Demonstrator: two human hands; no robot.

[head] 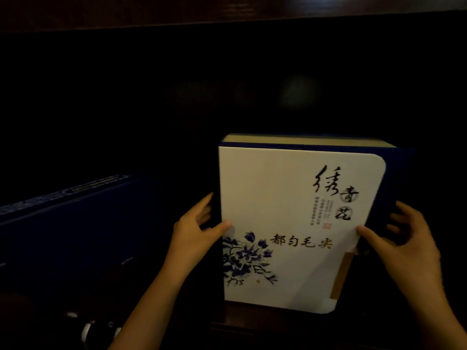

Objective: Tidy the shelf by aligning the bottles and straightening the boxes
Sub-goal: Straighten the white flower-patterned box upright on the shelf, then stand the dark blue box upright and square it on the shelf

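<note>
A tall white box point(285, 203) with a blue flower print, black calligraphy and dark blue edges stands upright on the dark wooden shelf point(252, 322), right of centre. My left hand point(195, 227) grips its left edge, thumb on the white front and fingers around the side. My right hand point(401, 238) holds the right edge the same way, thumb on the front, fingers spread along the blue side. No bottles are clearly visible in the dim light.
A long dark blue box point(75, 223) with a patterned top strip lies to the left on the shelf. Something shiny point(88, 327) glints at the lower left. The shelf's back is black, with a wooden board point(227, 11) overhead.
</note>
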